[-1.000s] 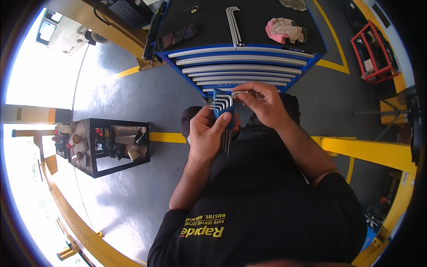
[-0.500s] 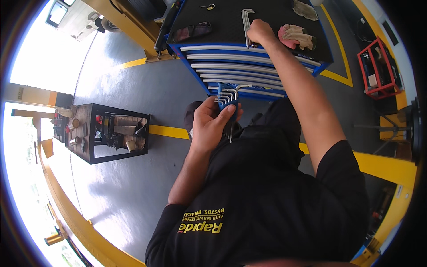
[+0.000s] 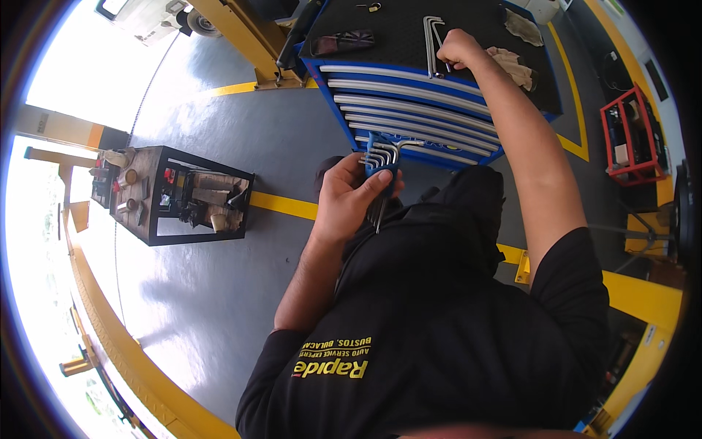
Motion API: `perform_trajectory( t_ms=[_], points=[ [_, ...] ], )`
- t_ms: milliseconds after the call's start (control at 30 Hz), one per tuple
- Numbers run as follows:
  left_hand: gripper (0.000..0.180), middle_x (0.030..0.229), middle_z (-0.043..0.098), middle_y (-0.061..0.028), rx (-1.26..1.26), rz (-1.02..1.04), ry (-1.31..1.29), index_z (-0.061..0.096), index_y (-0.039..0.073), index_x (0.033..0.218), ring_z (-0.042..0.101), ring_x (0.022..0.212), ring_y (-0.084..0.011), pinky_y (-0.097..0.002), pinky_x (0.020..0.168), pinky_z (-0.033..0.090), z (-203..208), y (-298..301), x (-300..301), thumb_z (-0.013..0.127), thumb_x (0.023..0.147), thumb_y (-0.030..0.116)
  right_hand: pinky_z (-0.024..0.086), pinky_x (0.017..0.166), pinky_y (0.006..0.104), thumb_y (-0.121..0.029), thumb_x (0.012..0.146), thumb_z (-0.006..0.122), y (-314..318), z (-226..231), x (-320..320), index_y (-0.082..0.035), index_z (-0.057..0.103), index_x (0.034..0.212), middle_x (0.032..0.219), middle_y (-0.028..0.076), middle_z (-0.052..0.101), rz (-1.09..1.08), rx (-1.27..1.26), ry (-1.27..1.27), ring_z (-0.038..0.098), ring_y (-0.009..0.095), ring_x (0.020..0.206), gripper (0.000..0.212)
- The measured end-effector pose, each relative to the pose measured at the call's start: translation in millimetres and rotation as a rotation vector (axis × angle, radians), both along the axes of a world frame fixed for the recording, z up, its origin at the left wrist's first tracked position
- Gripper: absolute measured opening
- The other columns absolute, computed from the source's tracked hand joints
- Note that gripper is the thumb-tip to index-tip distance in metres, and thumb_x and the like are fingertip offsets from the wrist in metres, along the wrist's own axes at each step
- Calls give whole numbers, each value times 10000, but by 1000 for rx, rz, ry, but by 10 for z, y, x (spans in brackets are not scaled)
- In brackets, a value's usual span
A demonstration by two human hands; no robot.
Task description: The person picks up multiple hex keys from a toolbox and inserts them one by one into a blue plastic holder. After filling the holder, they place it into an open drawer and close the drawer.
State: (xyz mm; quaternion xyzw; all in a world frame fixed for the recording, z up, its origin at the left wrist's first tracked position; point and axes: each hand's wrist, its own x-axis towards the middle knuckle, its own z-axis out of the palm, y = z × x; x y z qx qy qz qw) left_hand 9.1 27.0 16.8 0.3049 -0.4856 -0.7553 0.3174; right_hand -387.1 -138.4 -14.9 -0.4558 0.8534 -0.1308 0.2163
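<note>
My left hand (image 3: 349,196) grips a blue holder of hex keys (image 3: 380,159), held in front of my chest with the keys' bent ends fanned out above my thumb. My right hand (image 3: 459,50) is stretched out over the black top of a blue tool cabinet (image 3: 409,88). Its fingers are closed beside several long hex keys (image 3: 431,40) lying on the mat, touching them. Whether it grips one is hidden by the knuckles.
A rag (image 3: 512,64) and a dark pouch (image 3: 344,40) lie on the cabinet top. A black open cart (image 3: 183,197) with parts stands to my left on the grey floor. Yellow floor lines (image 3: 281,206), a yellow post (image 3: 241,33) and a red rack (image 3: 629,139) surround me.
My right hand left the key holder and reached up onto the cabinet top, ending at the loose hex keys. My left hand kept the holder and stayed near my chest.
</note>
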Motion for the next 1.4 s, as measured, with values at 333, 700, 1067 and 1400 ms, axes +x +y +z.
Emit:
perform_trajectory(
  t_ms=[333, 700, 1067, 1400],
  points=[
    [269, 1049, 752, -172, -40, 19, -54, 637, -72, 1208, 766, 939, -253, -379, 858, 642, 21, 15, 6, 712, 1007, 90, 560, 665, 289, -116, 852, 627, 404, 201, -264, -53, 665, 878, 819, 90, 676, -90, -14, -422, 676, 165, 745, 79],
    [268, 1057, 766, -158, -44, -120, 76, 660, -56, 1204, 764, 947, -222, -348, 877, 626, -65, 38, -292, 747, 977, 57, 650, 745, 367, 3, 940, 685, 2143, 545, 915, -37, 470, 1382, 1055, 137, 693, 448, -953, -1127, 771, 287, 930, 492],
    [314, 1080, 761, -145, -108, -194, 54, 656, -84, 1223, 755, 978, -196, -332, 928, 610, 97, 133, -360, 773, 944, -2, 633, 874, 362, 51, 963, 672, 2393, 795, 1325, -34, 265, 1572, 1079, 127, 673, 444, -1117, -1017, 738, 230, 963, 737],
    [327, 1064, 771, -198, -145, -222, 59, 653, -69, 1206, 777, 945, -243, -368, 884, 637, 84, 139, -367, 785, 947, 82, 573, 872, 299, -158, 1026, 709, 2440, 904, 1314, -5, 633, 1128, 982, 76, 721, 390, -943, -834, 730, 164, 991, 199]
  ],
)
